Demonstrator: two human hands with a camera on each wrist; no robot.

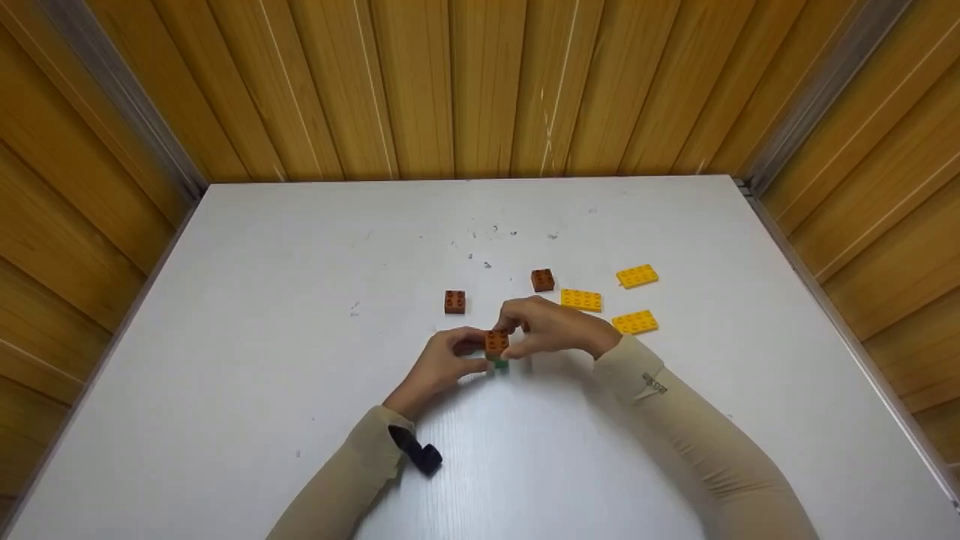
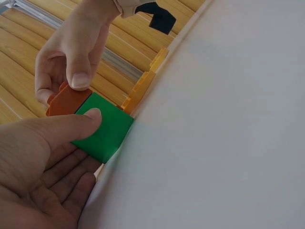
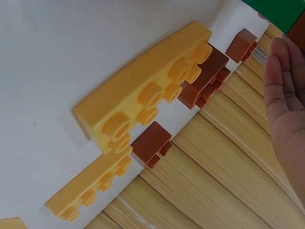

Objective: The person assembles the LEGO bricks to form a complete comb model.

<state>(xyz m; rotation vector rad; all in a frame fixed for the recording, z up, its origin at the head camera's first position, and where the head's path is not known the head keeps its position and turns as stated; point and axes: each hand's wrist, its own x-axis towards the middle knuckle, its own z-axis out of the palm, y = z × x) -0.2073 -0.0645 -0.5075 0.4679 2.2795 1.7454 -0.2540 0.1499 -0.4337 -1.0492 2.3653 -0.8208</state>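
Since the green brick point(image 2: 113, 128) sits low w/ the held brown brick point(image 1: 496, 343) above it, the job's split btwn two hands: left hand point(image 1: 442, 360) on the lower piece, prob. to brace it, right hand point(image 1: 551, 326) on the upper, prob. to steer it w/o tipping. A thin dark seam shows where brown meets green; can't tell if they're fully locked. The brown's studs face up, its top mostly uncovered.

Loose bits lie farther off, I'd guess so the near part of the surface point(image 1: 247, 360) gives the hands room. There's a far-left brown brick point(image 1: 454, 301), a far-right brown brick point(image 1: 543, 280), & a third brown brick point(image 3: 212, 64) seen from the right wrist, prob. masked by the right hand from above. One yellow plate point(image 1: 581, 300) lies just beyond the right hand; two other yellow plates point(image 1: 637, 276) are farther right, studs up too.

As for fingers: the left ones pinch the green, thumb across its near face, the rest curled on the far side. The right ones pinch the brown, thumb on the near side, others opposite. So green's btwn left thumb & fingers; brown's at the right fingertips, on that hand's left. Whether green's base touches the surface, can't tell.
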